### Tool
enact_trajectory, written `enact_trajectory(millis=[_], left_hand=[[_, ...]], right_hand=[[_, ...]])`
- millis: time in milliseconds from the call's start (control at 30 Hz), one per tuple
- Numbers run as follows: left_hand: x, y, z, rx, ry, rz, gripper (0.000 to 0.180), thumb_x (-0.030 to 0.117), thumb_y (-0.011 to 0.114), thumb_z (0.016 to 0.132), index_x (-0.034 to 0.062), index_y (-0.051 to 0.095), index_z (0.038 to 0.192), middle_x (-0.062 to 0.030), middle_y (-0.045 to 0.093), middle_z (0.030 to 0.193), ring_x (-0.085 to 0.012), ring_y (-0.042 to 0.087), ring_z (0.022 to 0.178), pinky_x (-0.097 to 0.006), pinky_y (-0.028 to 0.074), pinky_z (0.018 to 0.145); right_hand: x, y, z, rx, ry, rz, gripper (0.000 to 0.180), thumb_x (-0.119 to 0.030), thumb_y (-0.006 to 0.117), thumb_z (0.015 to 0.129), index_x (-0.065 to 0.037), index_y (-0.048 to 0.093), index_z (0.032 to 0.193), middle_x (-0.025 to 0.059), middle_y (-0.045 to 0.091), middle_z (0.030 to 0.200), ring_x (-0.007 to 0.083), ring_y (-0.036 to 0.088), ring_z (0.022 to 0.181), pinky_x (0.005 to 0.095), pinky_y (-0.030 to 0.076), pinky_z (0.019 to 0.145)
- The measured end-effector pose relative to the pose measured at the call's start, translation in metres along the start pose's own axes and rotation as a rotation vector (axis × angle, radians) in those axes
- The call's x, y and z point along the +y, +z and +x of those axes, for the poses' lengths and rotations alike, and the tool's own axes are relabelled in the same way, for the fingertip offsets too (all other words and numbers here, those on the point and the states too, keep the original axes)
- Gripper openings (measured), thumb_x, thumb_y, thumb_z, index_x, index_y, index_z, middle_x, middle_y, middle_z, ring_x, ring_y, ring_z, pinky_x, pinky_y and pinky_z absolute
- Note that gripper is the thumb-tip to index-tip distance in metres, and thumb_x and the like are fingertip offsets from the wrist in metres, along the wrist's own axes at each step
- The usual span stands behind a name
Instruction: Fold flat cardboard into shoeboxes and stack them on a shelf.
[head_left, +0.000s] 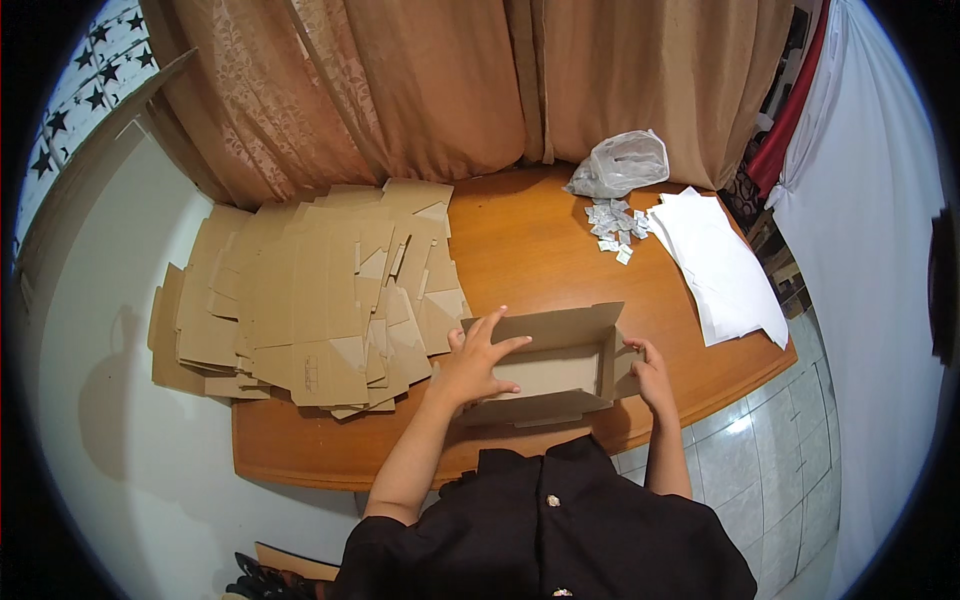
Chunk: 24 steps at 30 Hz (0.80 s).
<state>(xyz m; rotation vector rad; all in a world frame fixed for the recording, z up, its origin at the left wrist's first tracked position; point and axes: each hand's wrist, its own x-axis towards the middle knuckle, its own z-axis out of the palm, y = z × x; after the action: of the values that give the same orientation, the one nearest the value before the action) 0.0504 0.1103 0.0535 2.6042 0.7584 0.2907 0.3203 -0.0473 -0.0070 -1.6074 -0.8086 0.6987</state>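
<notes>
A brown cardboard box [545, 377], open at the top with its long walls standing, is at the near edge of the wooden table in front of me. My left hand [476, 362] is at the box's left end, its fingers spread and its thumb reaching over the inside. At the opposite end, my right hand [652, 377] has its fingers bent around the short end flap, which is folded outward. Part of the left end is hidden behind my left hand.
Flat cardboard blanks [310, 300] lie in an overlapping pile on the table [520, 230] at left. Small pale packets [616, 226] are scattered at the back right, beside a clear plastic bag [625, 165]. White paper sheets [722, 270] lie along the right edge. Behind hang brown curtains [430, 80].
</notes>
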Motion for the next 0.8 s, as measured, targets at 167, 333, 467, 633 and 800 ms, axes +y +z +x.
enact_trajectory(millis=[167,333,467,633,800], left_hand=[[-0.01,0.005,0.002,0.044,0.051,0.12,0.063,0.031,0.078,0.063,0.0261,0.055,0.122,-0.0099,0.034,0.138,-0.0254,0.031,0.129,-0.053,0.025,0.089],[0.009,0.018,0.005,0.268,-0.037,0.117,0.055,0.029,0.075,0.069,0.0185,0.056,0.12,-0.005,0.047,0.117,-0.0223,0.045,0.108,-0.043,0.026,0.084],[0.006,0.032,-0.008,0.143,-0.007,0.113,0.048,0.028,0.072,0.071,0.0187,0.059,0.117,-0.0047,0.051,0.112,-0.0222,0.048,0.101,-0.043,0.027,0.085],[-0.011,0.054,-0.033,-0.112,0.101,0.134,0.034,0.028,0.069,0.073,0.0179,0.066,0.105,-0.007,0.055,0.112,-0.0211,0.048,0.11,-0.048,0.025,0.092],[-0.002,0.051,-0.034,0.013,0.11,0.157,0.031,0.023,0.069,0.072,0.0192,0.066,0.103,-0.0046,0.053,0.114,-0.0197,0.046,0.114,-0.053,0.025,0.096]], right_hand=[[-0.024,-0.022,0.0,-0.303,0.056,-0.219,0.045,0.0,0.042,0.069,-0.001,0.054,0.113,0.0076,0.056,0.097,0.0141,0.052,0.079,0.0252,0.043,0.07],[-0.021,-0.017,-0.006,-0.168,0.067,-0.234,0.044,-0.001,0.044,0.071,-0.001,0.053,0.114,0.0068,0.056,0.091,0.0146,0.052,0.074,0.025,0.043,0.069],[-0.01,-0.024,-0.004,-0.035,0.191,-0.06,0.042,-0.003,0.047,0.07,-0.002,0.054,0.112,0.0059,0.056,0.091,0.0139,0.053,0.075,0.0244,0.042,0.07],[-0.016,-0.024,-0.002,-0.033,0.178,0.084,0.034,-0.011,0.051,0.078,-0.001,0.057,0.11,0.0057,0.058,0.096,0.0129,0.053,0.086,0.024,0.04,0.078],[-0.001,-0.006,0.006,-0.317,0.069,-0.027,0.046,-0.024,0.064,0.078,-0.005,0.054,0.118,0.0141,0.054,0.112,0.025,0.051,0.105,0.0369,0.038,0.093]])
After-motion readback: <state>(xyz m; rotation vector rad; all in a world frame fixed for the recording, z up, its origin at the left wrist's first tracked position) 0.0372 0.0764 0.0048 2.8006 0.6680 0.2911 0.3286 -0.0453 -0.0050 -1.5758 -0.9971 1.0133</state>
